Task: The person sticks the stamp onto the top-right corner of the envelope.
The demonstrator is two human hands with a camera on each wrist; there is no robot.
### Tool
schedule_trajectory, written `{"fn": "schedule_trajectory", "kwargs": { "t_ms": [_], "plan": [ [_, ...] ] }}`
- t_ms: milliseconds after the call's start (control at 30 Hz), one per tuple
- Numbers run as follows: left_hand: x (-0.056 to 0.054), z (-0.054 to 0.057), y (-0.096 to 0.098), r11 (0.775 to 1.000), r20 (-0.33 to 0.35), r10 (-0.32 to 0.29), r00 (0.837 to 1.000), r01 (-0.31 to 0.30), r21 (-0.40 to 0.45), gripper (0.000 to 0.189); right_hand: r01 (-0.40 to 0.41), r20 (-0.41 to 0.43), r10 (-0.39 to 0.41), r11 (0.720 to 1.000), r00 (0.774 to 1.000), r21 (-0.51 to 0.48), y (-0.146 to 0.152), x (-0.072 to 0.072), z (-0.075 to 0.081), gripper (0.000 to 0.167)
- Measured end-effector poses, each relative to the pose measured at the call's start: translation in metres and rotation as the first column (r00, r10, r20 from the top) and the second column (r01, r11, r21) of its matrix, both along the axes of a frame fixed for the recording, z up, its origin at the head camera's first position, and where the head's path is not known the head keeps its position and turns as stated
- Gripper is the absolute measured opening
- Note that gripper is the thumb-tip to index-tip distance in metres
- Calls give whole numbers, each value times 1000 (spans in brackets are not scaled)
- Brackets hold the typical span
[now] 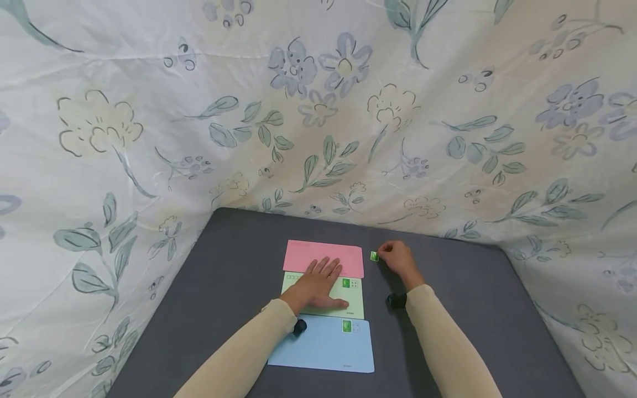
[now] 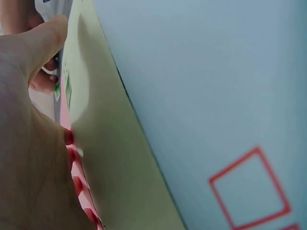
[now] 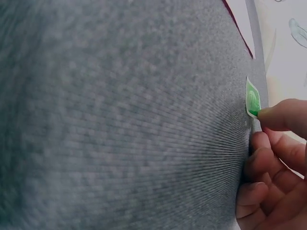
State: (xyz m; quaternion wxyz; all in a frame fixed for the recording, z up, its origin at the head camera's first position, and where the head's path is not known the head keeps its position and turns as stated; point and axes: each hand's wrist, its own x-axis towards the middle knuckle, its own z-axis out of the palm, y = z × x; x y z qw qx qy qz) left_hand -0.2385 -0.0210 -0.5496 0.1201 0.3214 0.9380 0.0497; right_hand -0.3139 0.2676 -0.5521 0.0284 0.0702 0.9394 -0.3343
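Note:
Three envelopes lie in a column on the dark table: a pink one (image 1: 325,251) at the back, a light green one (image 1: 354,301) in the middle and a blue one (image 1: 323,348) in front. Spread fingers of my left hand (image 1: 318,287) rest on the pink and green envelopes. To the right of the pink envelope, my right hand (image 1: 398,257) pinches a small green stamp (image 1: 374,256) at its edge between thumb and finger. In the right wrist view the stamp (image 3: 253,99) looks slightly curved. Green stamps sit on the green envelope (image 2: 110,143) and the blue envelope.
The dark grey table (image 1: 478,309) extends on both sides of the envelopes. Behind and beside it hangs a floral cloth (image 1: 308,110). A dark wrist camera (image 1: 396,300) is on the right wrist, another (image 1: 299,327) on the left.

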Motion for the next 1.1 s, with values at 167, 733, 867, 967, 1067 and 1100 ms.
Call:
{"fn": "schedule_trajectory", "kwargs": {
  "t_ms": [167, 733, 867, 967, 1067, 1100],
  "plan": [
    [0, -1, 0, 1000, 6, 3, 1000, -3, -10, 108, -16, -17, 16, 1000, 1000, -7, 0, 2, 0, 13],
    [2, 1, 1, 1000, 3, 8, 1000, -8, -3, 107, 29, -70, -32, 999, 997, -33, 1, 3, -7, 4],
    [2, 3, 1, 1000, 13, 11, 1000, -11, 5, 107, 9, -89, -13, 999, 996, -52, 1, 5, -6, 5],
    [2, 3, 0, 1000, 15, 13, 1000, -13, 8, 107, -8, -94, 3, 998, 996, -59, 1, 6, -6, 8],
    [2, 2, 0, 1000, 12, 12, 1000, -12, 8, 108, -16, -94, 10, 998, 995, -57, 2, 6, -6, 10],
    [2, 2, 0, 1000, 12, 12, 1000, -13, 6, 108, -19, -95, 14, 998, 995, -58, 3, 6, -6, 10]
  ]
}}
